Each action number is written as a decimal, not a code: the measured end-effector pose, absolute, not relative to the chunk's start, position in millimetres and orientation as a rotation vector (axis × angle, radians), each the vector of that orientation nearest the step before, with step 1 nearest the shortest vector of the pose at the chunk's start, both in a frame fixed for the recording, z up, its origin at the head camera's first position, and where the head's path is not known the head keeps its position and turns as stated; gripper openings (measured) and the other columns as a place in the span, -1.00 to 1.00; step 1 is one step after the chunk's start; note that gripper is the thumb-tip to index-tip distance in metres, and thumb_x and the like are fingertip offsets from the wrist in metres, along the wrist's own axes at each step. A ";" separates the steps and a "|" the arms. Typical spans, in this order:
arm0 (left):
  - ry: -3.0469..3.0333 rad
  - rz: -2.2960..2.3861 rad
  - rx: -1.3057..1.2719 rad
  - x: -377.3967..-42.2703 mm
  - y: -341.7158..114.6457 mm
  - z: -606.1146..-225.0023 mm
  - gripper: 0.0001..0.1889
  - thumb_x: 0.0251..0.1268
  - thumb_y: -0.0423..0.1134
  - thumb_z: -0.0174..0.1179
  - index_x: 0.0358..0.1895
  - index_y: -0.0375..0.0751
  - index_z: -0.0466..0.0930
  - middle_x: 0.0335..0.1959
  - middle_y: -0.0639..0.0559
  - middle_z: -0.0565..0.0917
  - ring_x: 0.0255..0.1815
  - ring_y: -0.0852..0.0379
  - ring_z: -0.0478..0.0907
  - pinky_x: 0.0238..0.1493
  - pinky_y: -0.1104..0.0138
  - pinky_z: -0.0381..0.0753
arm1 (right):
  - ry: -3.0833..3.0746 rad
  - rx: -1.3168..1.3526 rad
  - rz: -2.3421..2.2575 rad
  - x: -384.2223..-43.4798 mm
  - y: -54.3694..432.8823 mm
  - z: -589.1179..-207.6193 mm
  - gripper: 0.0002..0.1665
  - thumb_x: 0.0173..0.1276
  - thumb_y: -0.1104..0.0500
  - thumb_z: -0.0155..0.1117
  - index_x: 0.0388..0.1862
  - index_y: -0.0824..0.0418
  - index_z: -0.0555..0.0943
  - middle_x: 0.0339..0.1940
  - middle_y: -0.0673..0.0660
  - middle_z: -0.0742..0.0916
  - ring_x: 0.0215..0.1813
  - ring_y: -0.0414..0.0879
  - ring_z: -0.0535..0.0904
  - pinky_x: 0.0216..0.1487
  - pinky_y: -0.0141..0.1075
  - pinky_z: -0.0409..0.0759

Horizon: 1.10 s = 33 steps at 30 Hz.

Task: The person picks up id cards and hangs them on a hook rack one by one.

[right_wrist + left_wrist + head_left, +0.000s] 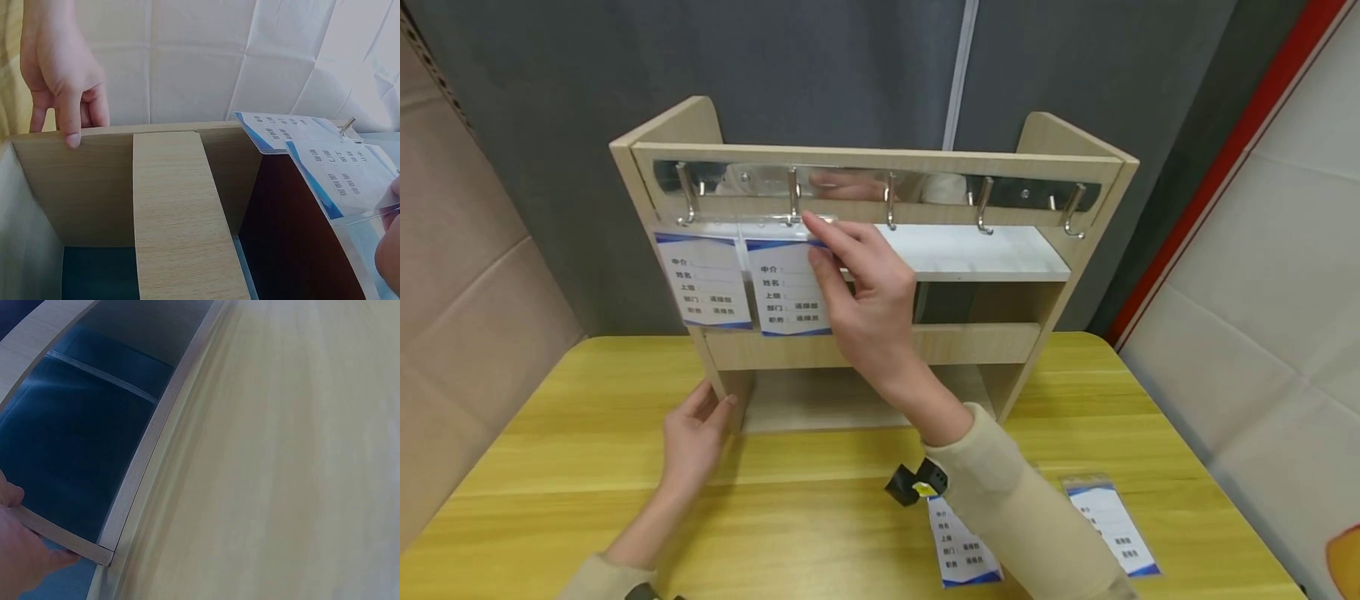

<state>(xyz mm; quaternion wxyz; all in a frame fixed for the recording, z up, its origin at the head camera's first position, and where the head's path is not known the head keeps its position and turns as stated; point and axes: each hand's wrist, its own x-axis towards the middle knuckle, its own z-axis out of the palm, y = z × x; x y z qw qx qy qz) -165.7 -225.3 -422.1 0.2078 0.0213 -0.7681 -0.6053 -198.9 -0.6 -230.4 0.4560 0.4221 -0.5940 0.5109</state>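
A light wooden shelf rack [970, 343] stands on the table, with a row of metal hooks along its top rail. My right hand [876, 300] pinches the right edge of a blue-and-white name badge [790, 287] in a clear sleeve, its top right at the second hook [793, 196] from the left. Another name badge [703, 279] hangs from the leftmost hook [687, 196]. Low on the rack's left side panel, my left hand [694, 437] grips the front edge, thumb on one face and fingers on the other, as the right wrist view also shows.
Two more badges lie on the yellow wooden table [820, 508]: one badge [962, 542] partly under my right forearm, another badge [1112, 529] farther right. Three hooks to the right, such as the rightmost hook [1073, 210], carry nothing. A grey partition [850, 75] rises behind the rack.
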 end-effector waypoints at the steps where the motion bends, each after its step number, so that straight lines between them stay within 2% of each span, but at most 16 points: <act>1: -2.140 -1.682 0.058 -165.6 -225.2 -421.6 -0.49 0.48 -0.49 0.14 0.46 -0.34 0.40 0.33 -0.39 0.50 0.30 -0.32 0.50 0.06 0.60 0.58 | -1.465 1.038 1.249 -198.9 -0.6 -230.5 -0.71 0.37 0.49 0.31 0.06 0.54 0.68 -0.19 0.34 0.71 -0.20 0.01 0.59 -0.23 -0.39 0.67; 9: -2.139 -1.706 0.058 -167.4 -227.2 -421.6 -0.48 0.48 -0.48 0.15 0.47 -0.30 0.40 0.33 -0.35 0.51 0.30 -0.23 0.52 0.05 0.61 0.57 | -1.472 1.027 1.206 -199.0 -1.1 -230.3 -0.71 0.40 0.47 0.29 0.08 0.53 0.68 -0.17 0.33 0.70 -0.21 0.01 0.60 -0.27 -0.38 0.64; 17: -2.161 -1.680 0.074 -166.6 -225.7 -422.3 -0.49 0.49 -0.47 0.14 0.47 -0.30 0.40 0.34 -0.31 0.52 0.30 -0.23 0.52 0.08 0.60 0.57 | -1.502 1.000 1.178 -200.7 -1.7 -232.0 -0.71 0.42 0.46 0.27 0.09 0.51 0.68 -0.16 0.32 0.71 -0.21 0.00 0.59 -0.29 -0.37 0.61; 23: -2.152 -1.695 0.053 -166.1 -226.5 -422.9 -0.48 0.49 -0.48 0.13 0.48 -0.32 0.38 0.35 -0.36 0.49 0.31 -0.27 0.51 0.08 0.60 0.57 | -1.545 0.970 1.198 -206.0 -3.3 -236.4 -0.69 0.42 0.49 0.24 0.12 0.51 0.67 -0.15 0.31 0.72 -0.21 0.00 0.60 -0.28 -0.42 0.63; 33: -2.152 -1.703 0.052 -167.6 -227.2 -423.1 -0.46 0.48 -0.50 0.13 0.48 -0.35 0.35 0.37 -0.36 0.47 0.33 -0.27 0.49 0.11 0.56 0.56 | -1.541 0.958 1.227 -208.2 -3.6 -237.8 -0.68 0.44 0.50 0.18 0.13 0.46 0.67 -0.08 0.31 0.73 -0.10 -0.01 0.63 -0.11 -0.39 0.69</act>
